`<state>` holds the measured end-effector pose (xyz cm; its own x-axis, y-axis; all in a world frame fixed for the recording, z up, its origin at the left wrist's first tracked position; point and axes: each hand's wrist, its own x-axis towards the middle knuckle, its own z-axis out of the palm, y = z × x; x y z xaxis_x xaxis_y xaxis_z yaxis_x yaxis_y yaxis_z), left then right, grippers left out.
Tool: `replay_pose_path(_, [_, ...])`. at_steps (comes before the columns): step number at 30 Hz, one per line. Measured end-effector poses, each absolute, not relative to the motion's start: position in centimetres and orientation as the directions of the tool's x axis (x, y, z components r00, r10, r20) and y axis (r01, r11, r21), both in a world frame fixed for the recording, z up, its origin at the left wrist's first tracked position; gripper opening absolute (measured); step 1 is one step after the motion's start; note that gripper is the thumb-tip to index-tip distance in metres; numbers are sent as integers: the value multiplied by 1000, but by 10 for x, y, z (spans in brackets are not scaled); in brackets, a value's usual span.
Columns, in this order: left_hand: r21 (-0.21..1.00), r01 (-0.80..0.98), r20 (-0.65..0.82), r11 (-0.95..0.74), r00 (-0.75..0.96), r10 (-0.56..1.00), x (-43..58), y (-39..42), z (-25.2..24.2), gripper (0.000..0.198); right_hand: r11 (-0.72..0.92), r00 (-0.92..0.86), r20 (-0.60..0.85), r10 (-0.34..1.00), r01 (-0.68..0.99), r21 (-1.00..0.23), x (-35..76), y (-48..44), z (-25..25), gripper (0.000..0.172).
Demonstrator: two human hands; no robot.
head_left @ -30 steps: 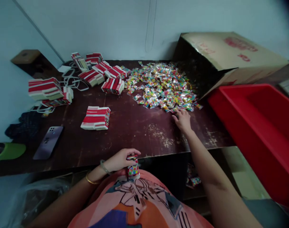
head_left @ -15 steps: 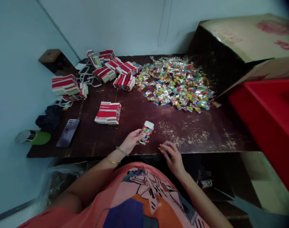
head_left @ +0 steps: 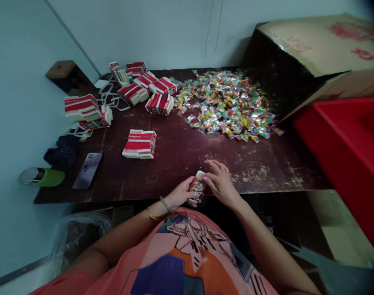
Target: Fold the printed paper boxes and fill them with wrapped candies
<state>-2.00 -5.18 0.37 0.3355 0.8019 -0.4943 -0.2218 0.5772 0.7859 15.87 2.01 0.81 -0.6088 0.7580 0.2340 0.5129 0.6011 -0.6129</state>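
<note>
My left hand (head_left: 182, 194) is closed round a small printed candy box (head_left: 197, 186), held tilted over the table's front edge. The box's white top flap (head_left: 200, 174) points away from me. Against the flap and the box's upper right edge, my right hand (head_left: 220, 182) has its thumb and curled fingertips closed. Whether anything small is between those fingertips is hidden. A stack of flat red-and-white boxes (head_left: 140, 144) lies beyond my left hand. Farther back spreads a large pile of clear-wrapped colourful candies (head_left: 226, 104).
More red-and-white box stacks (head_left: 133, 94) lie at the back left near a white cable (head_left: 113, 100). A phone (head_left: 88, 170), a green-bodied bottle (head_left: 52, 177) and dark cloth (head_left: 64, 150) are at left. A red bin (head_left: 337, 135) and a large cardboard box (head_left: 322, 45) stand right.
My left hand has brought the candy box nearer to me and rightward. My right hand has come up to its top; the small orange-brown thing at its fingertips no longer shows.
</note>
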Motion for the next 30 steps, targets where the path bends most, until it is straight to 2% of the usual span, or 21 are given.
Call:
replay_pose_path(4, [836, -150, -470, 528, 303, 829, -16, -57, 1, 50, 437, -438, 217, 872, 499, -749, 159, 12, 7, 15])
replay_pose_path(7, [863, -89, -461, 497, 259, 849, -15, -58, -2, 46, 347, -491, 134, 861, 374, -860, 158, 8, 6, 13])
replay_pose_path(8, [852, -103, -480, 513, 237, 845, -15, -57, -2, 50, 269, -475, 95, 875, 315, -910, 158, 6, 5, 12])
replay_pose_path(10, [815, -157, -525, 558, 205, 826, -15, -54, -4, 58, 9, -404, -57, 913, 161, -987, 159, 2, 3, 12])
replay_pose_path(11, [797, -182, -543, 575, 200, 816, -15, -53, -5, 58, -144, -395, -162, 904, 74, -987, 160, 0, 1, 15])
replay_pose_path(13, [770, -222, -558, 598, 220, 800, -15, -51, -6, 55, -411, -463, -339, 819, -62, -909, 160, -5, -1, 25])
replay_pose_path(14, [759, -236, -560, 607, 241, 793, -15, -51, -7, 53, -499, -509, -388, 769, -97, -861, 159, -6, -2, 28])
replay_pose_path(16, [743, -241, -566, 624, 272, 778, -14, -52, -8, 54, -573, -566, -425, 706, -105, -812, 157, -6, -2, 32])
replay_pose_path(19, [754, -206, -571, 624, 263, 777, -13, -53, -6, 49, -501, -593, -396, 701, -14, -865, 154, -4, 4, 29])
replay_pose_path(22, [806, -171, -531, 566, 212, 820, -14, -49, -2, 36, -278, -581, -259, 772, 57, -959, 151, -3, 14, 24])
replay_pose_path(26, [892, -168, -396, 420, 156, 905, -17, -42, 3, 26, -17, -526, -77, 847, 117, -993, 146, -7, 23, 23])
replay_pose_path(28, [844, -274, -411, 460, 220, 885, -18, -41, 4, 30, 83, -500, -5, 866, 155, -984, 145, -7, 24, 21])
replay_pose_path(30, [735, -401, -441, 547, 329, 835, -21, -43, 5, 40, 183, -494, 68, 867, 187, -965, 146, -5, 24, 22])
